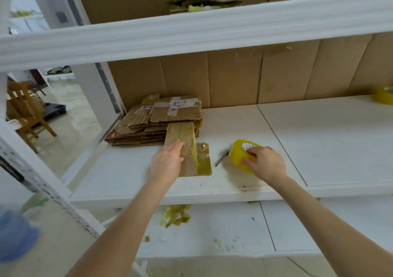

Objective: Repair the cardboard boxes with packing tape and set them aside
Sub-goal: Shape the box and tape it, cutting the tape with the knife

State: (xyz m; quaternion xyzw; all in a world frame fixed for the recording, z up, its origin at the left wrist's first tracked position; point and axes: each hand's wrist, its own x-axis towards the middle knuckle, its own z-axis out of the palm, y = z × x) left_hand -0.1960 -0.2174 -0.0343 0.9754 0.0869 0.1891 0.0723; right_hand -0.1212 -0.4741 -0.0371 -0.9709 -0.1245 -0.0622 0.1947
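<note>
Head view: left hand [168, 162] flat, fingers together, on flattened box [187, 149]; right hand [265, 162] grips tape roll [244, 155].

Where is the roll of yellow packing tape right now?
In the head view, the tape roll sits on the white shelf, right of centre, gripped by the right hand, beside the flattened box under the left hand.

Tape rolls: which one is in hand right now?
The near roll, gripped by the right hand. The other roll sits untouched at the shelf's far right.
</note>
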